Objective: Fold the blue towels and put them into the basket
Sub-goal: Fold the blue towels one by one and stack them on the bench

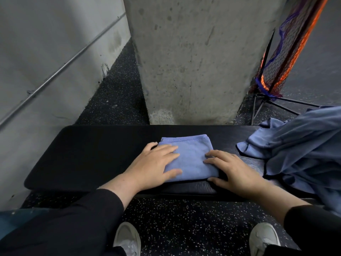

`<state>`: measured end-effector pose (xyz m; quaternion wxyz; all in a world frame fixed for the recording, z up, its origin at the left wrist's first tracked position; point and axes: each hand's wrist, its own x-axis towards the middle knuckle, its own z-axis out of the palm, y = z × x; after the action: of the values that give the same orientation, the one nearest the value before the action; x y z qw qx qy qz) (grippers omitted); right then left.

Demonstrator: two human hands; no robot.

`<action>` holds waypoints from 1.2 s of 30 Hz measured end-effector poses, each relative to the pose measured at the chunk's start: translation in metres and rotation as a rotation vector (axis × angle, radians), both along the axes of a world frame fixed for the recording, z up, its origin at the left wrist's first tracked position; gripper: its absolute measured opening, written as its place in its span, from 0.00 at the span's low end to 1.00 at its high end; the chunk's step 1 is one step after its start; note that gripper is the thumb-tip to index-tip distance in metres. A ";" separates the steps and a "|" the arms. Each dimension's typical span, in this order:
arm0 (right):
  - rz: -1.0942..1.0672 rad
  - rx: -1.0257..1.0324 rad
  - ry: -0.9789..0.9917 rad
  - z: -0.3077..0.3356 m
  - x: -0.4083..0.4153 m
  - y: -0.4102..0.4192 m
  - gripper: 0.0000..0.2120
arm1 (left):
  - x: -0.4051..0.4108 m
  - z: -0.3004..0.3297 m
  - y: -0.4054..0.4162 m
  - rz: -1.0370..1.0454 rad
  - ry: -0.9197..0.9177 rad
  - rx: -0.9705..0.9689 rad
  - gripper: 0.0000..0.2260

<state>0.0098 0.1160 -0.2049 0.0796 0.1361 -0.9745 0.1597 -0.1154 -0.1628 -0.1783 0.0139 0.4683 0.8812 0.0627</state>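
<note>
A folded blue towel (191, 156) lies flat on the black padded bench (88, 154), near its front edge. My left hand (155, 165) rests flat on the towel's left side with fingers spread. My right hand (232, 169) presses the towel's right edge, fingers straight, thumb on the bench front. A heap of unfolded blue towels (302, 150) sits at the bench's right end. No basket shows in this view.
A concrete pillar (193, 61) rises just behind the bench. To the left stands a grey wall with a metal pipe (60, 69). An orange and blue net on a black stand (287, 58) leans at the back right. My white shoes (127, 239) stand on the speckled floor.
</note>
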 end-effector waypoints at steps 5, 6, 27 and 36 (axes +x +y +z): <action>-0.062 -0.005 0.073 0.004 -0.004 -0.013 0.15 | 0.016 -0.010 -0.010 -0.046 0.060 -0.011 0.33; -0.084 -0.005 0.061 0.008 -0.007 -0.014 0.15 | 0.018 -0.013 -0.010 -0.037 0.078 0.050 0.28; -0.423 -0.223 0.119 0.018 -0.063 -0.015 0.12 | -0.017 0.012 0.015 0.193 0.077 0.285 0.17; -0.124 -0.040 -0.095 -0.007 -0.045 -0.001 0.34 | -0.013 -0.002 0.003 0.166 -0.091 -0.112 0.33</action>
<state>-0.0355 0.1151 -0.2115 0.0459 0.0661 -0.9803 0.1804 -0.1283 -0.1600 -0.1802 0.0747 0.3887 0.9176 0.0354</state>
